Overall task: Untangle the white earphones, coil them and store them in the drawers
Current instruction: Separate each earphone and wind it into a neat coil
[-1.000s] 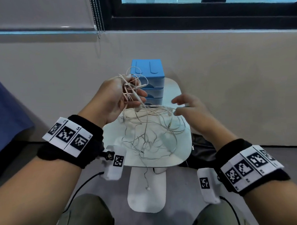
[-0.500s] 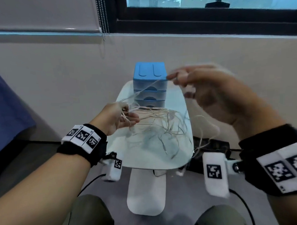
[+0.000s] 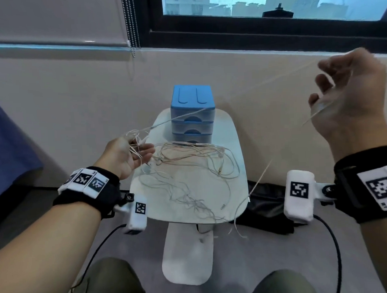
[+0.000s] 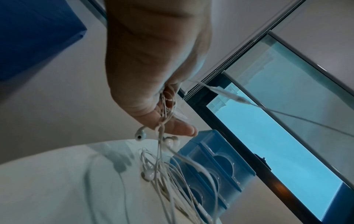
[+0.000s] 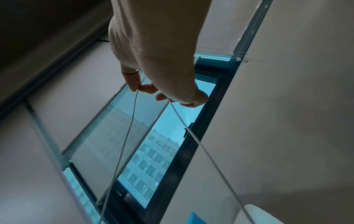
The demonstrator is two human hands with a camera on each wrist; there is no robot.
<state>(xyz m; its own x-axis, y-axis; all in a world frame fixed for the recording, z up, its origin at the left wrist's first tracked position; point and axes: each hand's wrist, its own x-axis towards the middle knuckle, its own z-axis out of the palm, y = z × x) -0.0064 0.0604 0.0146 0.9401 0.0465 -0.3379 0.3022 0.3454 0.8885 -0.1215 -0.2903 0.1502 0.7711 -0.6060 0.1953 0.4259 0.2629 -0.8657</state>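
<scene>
Nearest you, a loose end of the white earphones (image 3: pixel 190 166) hangs off the front edge of the white surface (image 3: pixel 236 131). Most of the tangle lies spread across that surface. Your left hand (image 3: pixel 128 155) hovers at its left edge, its grip curled around a bunch of loops, earbuds dangling below. Your right hand (image 3: pixel 351 97) is raised high to the right, its grip pinching one strand, apparently between thumb and fingertips, pulled taut from the bunch. Beyond the tangle stand the blue drawers (image 3: pixel 192 115), all shut.
</scene>
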